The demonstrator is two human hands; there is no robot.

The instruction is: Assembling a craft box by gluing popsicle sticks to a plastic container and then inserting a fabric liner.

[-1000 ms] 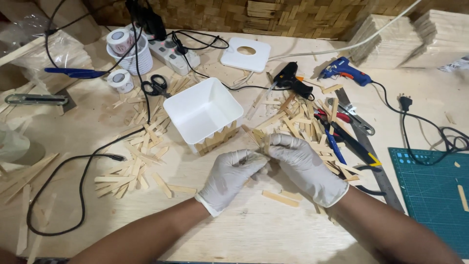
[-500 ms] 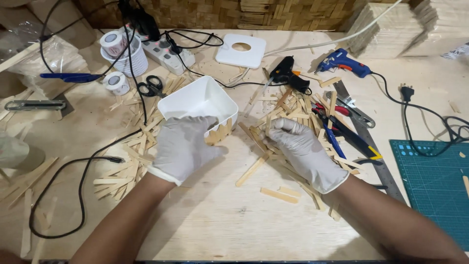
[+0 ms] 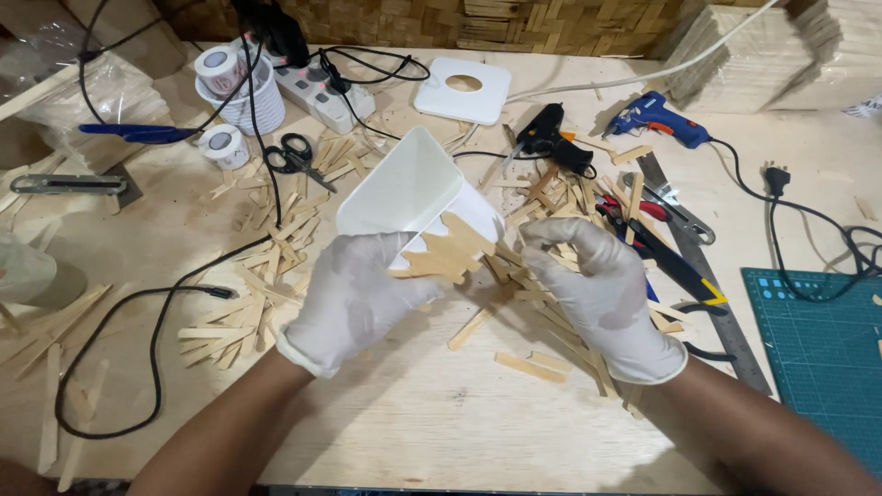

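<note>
The gloved left hand [image 3: 354, 298] grips a tilted white square plastic tub [image 3: 409, 193] faced with wooden sticks [image 3: 450, 253]. Just right of the tub, the gloved right hand [image 3: 602, 294] curls loosely, fingertips nearing it. Behind the tub lies its white holed lid [image 3: 462, 90].

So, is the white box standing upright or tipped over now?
Tipped: the left hand holds the white box off the table, bottom facing up.
</note>
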